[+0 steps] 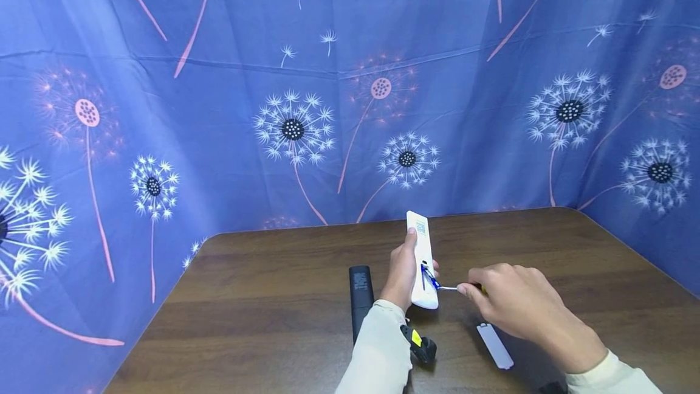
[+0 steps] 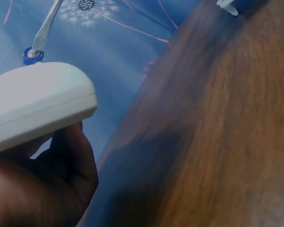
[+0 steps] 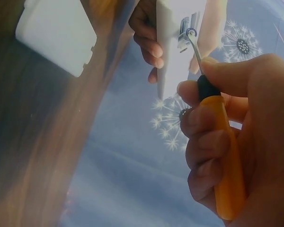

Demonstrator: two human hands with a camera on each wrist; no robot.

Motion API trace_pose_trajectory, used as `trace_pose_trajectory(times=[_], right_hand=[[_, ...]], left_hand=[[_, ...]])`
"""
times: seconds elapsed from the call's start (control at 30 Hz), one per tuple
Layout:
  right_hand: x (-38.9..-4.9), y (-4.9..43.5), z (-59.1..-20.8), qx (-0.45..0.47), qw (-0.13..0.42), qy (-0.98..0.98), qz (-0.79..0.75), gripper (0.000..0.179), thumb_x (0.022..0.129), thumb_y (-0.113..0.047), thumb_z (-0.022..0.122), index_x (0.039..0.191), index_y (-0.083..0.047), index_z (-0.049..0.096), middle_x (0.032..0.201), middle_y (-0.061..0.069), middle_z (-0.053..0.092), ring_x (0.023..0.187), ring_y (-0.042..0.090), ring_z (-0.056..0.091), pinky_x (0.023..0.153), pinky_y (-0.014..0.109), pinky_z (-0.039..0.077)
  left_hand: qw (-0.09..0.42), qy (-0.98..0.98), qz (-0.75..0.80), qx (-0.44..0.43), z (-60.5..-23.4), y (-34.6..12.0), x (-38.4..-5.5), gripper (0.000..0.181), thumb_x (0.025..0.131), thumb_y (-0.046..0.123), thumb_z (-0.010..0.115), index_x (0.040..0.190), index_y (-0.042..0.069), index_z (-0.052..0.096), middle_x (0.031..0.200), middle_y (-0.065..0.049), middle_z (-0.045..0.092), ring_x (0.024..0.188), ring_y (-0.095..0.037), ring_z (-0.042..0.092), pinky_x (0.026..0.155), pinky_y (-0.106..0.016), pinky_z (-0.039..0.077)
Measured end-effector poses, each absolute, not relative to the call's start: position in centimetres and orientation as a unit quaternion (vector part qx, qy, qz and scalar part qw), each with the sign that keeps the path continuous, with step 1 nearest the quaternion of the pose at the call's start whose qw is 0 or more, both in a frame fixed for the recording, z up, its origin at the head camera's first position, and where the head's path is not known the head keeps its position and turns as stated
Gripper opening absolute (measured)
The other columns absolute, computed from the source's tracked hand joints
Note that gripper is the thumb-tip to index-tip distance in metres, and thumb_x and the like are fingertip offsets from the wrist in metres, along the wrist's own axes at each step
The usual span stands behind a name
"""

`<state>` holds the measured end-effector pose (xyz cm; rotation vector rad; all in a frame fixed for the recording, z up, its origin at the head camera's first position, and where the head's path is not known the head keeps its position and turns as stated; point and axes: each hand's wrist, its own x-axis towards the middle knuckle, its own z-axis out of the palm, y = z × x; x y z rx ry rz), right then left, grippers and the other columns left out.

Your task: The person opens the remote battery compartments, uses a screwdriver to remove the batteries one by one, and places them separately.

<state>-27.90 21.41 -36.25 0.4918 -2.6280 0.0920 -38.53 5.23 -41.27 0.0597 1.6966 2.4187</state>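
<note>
My left hand (image 1: 401,272) grips a white remote control (image 1: 420,245), thumb along its side, holding it above the table with its back and open battery compartment showing. A blue battery (image 1: 432,278) sits tilted, one end lifted out of the compartment. My right hand (image 1: 522,303) holds a screwdriver (image 3: 229,170) by its orange handle with a black collar. Its metal shaft (image 1: 448,288) reaches to the raised battery end; in the left wrist view the flat tip overlaps the blue battery end (image 2: 33,56).
A white battery cover (image 1: 495,345) lies on the brown wooden table (image 1: 262,309) below my right hand. The black remote control (image 1: 361,290) rests left of my left forearm. A black wrist camera (image 1: 420,345) sits on the left wrist. Behind the table hangs a blue dandelion-print cloth (image 1: 229,138).
</note>
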Motion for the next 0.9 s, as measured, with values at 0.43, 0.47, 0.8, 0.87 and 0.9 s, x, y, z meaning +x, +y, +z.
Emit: trace_pose_trajectory(times=[0.43, 0.47, 0.8, 0.87, 0.9], right_hand=[[-28.05, 22.13, -36.06, 0.165, 0.211, -0.963, 0.044, 0.036, 0.092, -0.035, 0.071, 0.066, -0.031, 0.047, 0.058, -0.015, 0.038, 0.052, 0.005, 0.039, 0.044, 0.033, 0.031], [-28.12, 22.07, -36.08, 0.166, 0.205, -0.964, 0.045, 0.036, 0.092, -0.035, 0.071, 0.066, -0.031, 0.047, 0.058, -0.015, 0.038, 0.051, 0.005, 0.039, 0.044, 0.033, 0.031], [-28.27, 21.86, -36.61, 0.167, 0.173, -0.969, 0.055, 0.035, 0.094, -0.035, 0.069, 0.067, -0.030, 0.048, 0.057, -0.014, 0.038, 0.051, 0.005, 0.037, 0.044, 0.031, 0.029], [-28.27, 21.90, -36.73, 0.168, 0.171, -0.969, 0.055, 0.035, 0.093, -0.036, 0.069, 0.066, -0.030, 0.047, 0.057, -0.014, 0.039, 0.050, 0.005, 0.037, 0.044, 0.030, 0.029], [-28.29, 21.93, -36.78, 0.168, 0.170, -0.969, 0.056, 0.036, 0.093, -0.036, 0.069, 0.066, -0.029, 0.047, 0.057, -0.014, 0.039, 0.050, 0.004, 0.037, 0.044, 0.030, 0.029]], left_hand=[[0.093, 0.569, 0.816, 0.028, -41.53, 5.28, -38.87, 0.061, 0.101, 0.060, 0.043, 0.126, 0.007, 0.059, 0.074, -0.011, 0.063, 0.058, -0.017, 0.061, 0.054, -0.029, 0.051], [0.096, 0.567, 0.817, 0.030, -41.52, 5.19, -38.91, 0.062, 0.100, 0.060, 0.043, 0.128, 0.007, 0.058, 0.075, -0.011, 0.063, 0.058, -0.017, 0.061, 0.054, -0.028, 0.051], [0.106, 0.576, 0.810, 0.031, -41.38, 5.07, -38.75, 0.065, 0.099, 0.063, 0.043, 0.130, 0.008, 0.059, 0.077, -0.011, 0.064, 0.061, -0.017, 0.061, 0.055, -0.029, 0.050], [0.109, 0.578, 0.808, 0.034, -41.43, 5.15, -38.75, 0.065, 0.100, 0.063, 0.043, 0.130, 0.008, 0.058, 0.077, -0.011, 0.064, 0.060, -0.017, 0.062, 0.054, -0.029, 0.050], [0.111, 0.576, 0.809, 0.035, -41.45, 5.19, -38.78, 0.065, 0.100, 0.062, 0.043, 0.129, 0.007, 0.058, 0.075, -0.012, 0.064, 0.059, -0.017, 0.062, 0.054, -0.029, 0.051]])
